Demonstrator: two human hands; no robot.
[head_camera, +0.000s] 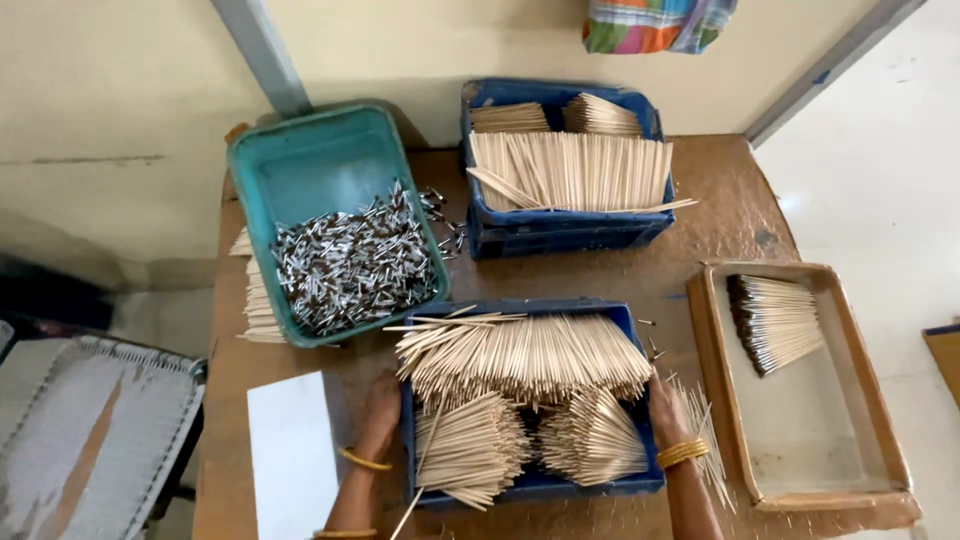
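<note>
White, flat and rectangular, a sheet of paper (292, 450) is seen at the left of the brown wooden desk (720, 215). Behind it, a teal plastic tub (300, 165) filled with small silver and dark caps (350, 265) is propped on stacked sticks. The left hand (380, 410) is pressed against the left wall of the near blue plastic crate (535, 487); its fingers are curled onto the rim, though whether they grip it cannot be told. Pale thin wooden sticks (520, 355) are heaped across that crate at the desk's front middle. The right hand (668, 412) is laid on the crate's right wall, fingers hidden among sticks. Farther back, a second blue crate of sticks (570, 170) is noted. At right, a shallow brown cardboard tray (860, 400) is occupied by dark-tipped sticks (775, 320).
</note>
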